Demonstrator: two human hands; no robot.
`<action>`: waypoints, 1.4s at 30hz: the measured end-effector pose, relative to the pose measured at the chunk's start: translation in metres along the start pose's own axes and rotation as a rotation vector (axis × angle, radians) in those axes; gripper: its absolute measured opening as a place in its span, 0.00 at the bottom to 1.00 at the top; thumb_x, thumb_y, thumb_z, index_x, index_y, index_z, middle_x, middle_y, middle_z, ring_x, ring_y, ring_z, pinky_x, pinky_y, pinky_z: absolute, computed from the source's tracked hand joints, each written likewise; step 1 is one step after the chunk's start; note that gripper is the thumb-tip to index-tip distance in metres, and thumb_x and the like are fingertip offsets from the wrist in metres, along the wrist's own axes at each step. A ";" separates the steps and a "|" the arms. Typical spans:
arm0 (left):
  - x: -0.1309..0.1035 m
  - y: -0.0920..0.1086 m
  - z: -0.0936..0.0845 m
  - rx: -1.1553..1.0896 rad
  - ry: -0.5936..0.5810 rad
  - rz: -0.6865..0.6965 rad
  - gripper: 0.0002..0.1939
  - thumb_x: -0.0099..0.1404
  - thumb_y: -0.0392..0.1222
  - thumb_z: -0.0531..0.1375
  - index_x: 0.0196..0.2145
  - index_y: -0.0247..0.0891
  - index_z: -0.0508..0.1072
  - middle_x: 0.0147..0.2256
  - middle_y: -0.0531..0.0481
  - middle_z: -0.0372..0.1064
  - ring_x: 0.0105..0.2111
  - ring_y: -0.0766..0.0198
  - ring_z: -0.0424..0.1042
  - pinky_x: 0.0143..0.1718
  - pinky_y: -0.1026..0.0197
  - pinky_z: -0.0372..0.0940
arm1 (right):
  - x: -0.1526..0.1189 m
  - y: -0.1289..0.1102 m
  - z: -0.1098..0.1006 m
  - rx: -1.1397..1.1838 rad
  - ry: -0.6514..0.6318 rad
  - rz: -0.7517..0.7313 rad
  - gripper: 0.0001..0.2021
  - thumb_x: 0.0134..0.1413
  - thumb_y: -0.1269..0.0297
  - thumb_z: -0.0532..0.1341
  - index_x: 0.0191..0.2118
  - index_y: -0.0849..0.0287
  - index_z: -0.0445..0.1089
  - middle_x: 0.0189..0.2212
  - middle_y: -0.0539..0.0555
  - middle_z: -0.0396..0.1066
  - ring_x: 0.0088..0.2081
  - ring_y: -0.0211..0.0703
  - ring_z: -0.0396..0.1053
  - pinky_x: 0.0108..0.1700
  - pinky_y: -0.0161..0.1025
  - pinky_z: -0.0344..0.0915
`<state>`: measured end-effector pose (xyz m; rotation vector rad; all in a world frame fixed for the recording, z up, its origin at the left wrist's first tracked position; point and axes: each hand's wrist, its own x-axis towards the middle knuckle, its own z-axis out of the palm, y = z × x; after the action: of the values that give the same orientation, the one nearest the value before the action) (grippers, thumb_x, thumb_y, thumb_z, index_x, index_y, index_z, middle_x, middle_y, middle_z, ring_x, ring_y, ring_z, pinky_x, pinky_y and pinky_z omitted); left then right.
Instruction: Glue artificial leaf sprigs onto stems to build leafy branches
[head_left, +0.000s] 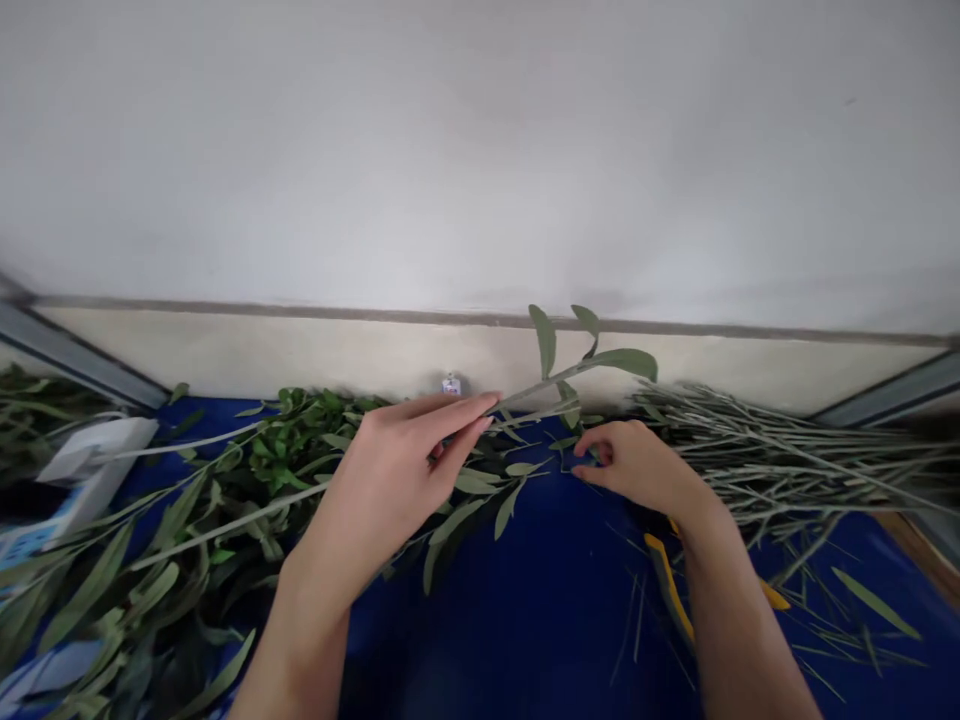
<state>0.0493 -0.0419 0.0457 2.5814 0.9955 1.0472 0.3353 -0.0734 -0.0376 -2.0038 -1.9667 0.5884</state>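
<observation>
My left hand [409,450] pinches a leafy stem [546,383] between thumb and fingertips. The stem slants up to the right, with several grey-green leaves at its far end. Close to the right of it is my right hand [637,462], fingers curled, a small gap between thumb and forefinger and nothing visible held. Under my right wrist lies a tool with yellow handles [670,588], partly hidden by the forearm; its kind cannot be made out. Leafy branches [285,470] are heaped beneath and left of my left hand.
A pile of bare stems [787,455] lies at the right, with thin cut bits [840,630] scattered before it. Blue sheeting [480,630] covers the work surface. A pale wall [480,150] rises behind. At the left stands a white object [112,440].
</observation>
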 end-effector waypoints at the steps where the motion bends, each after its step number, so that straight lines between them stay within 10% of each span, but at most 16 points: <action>1: 0.001 0.000 0.001 0.005 -0.005 0.001 0.14 0.73 0.39 0.62 0.53 0.45 0.81 0.48 0.52 0.82 0.40 0.59 0.83 0.43 0.61 0.78 | 0.001 -0.001 0.004 -0.031 0.000 0.012 0.05 0.46 0.61 0.72 0.32 0.50 0.84 0.25 0.51 0.78 0.27 0.47 0.74 0.31 0.39 0.64; 8: 0.003 -0.003 0.006 0.026 -0.022 -0.007 0.13 0.73 0.41 0.63 0.52 0.46 0.81 0.48 0.52 0.82 0.39 0.57 0.83 0.42 0.59 0.79 | 0.007 -0.007 0.016 -0.026 0.052 0.023 0.07 0.46 0.74 0.68 0.28 0.54 0.83 0.28 0.57 0.79 0.33 0.52 0.75 0.36 0.43 0.63; 13: 0.002 0.000 0.003 -0.007 0.004 -0.043 0.12 0.72 0.41 0.63 0.51 0.44 0.82 0.46 0.51 0.82 0.38 0.59 0.83 0.38 0.61 0.79 | 0.000 -0.015 -0.007 0.196 0.139 -0.067 0.05 0.55 0.63 0.67 0.32 0.51 0.83 0.29 0.52 0.76 0.31 0.45 0.73 0.34 0.41 0.65; 20: 0.001 0.002 0.000 -0.056 0.085 -0.077 0.13 0.72 0.38 0.63 0.52 0.42 0.81 0.42 0.50 0.83 0.35 0.61 0.82 0.37 0.62 0.78 | -0.019 -0.031 -0.032 0.977 0.466 -0.321 0.05 0.54 0.62 0.72 0.29 0.49 0.78 0.56 0.52 0.77 0.68 0.60 0.62 0.65 0.58 0.62; 24: 0.001 -0.001 -0.003 -0.060 0.110 -0.092 0.12 0.71 0.38 0.64 0.50 0.41 0.82 0.41 0.51 0.83 0.32 0.63 0.81 0.34 0.63 0.77 | -0.029 -0.037 -0.038 1.075 0.474 -0.314 0.02 0.60 0.63 0.69 0.35 0.49 0.78 0.35 0.53 0.82 0.60 0.59 0.73 0.62 0.58 0.67; 33: 0.001 0.003 -0.005 -0.106 0.200 -0.082 0.07 0.68 0.35 0.66 0.43 0.42 0.82 0.42 0.50 0.82 0.39 0.62 0.81 0.30 0.65 0.76 | -0.036 -0.061 -0.037 0.894 0.359 -0.243 0.04 0.67 0.61 0.64 0.41 0.53 0.73 0.29 0.51 0.77 0.24 0.39 0.72 0.30 0.38 0.72; 42: 0.001 0.003 0.000 -0.142 0.204 -0.002 0.04 0.68 0.33 0.65 0.38 0.38 0.80 0.39 0.48 0.79 0.32 0.65 0.78 0.28 0.64 0.73 | -0.035 -0.082 -0.028 0.877 0.345 -0.196 0.08 0.62 0.62 0.69 0.45 0.52 0.76 0.29 0.51 0.81 0.30 0.41 0.78 0.31 0.35 0.75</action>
<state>0.0516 -0.0436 0.0475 2.3970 0.9289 1.3511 0.2758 -0.1024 0.0283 -1.2470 -1.3264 0.8041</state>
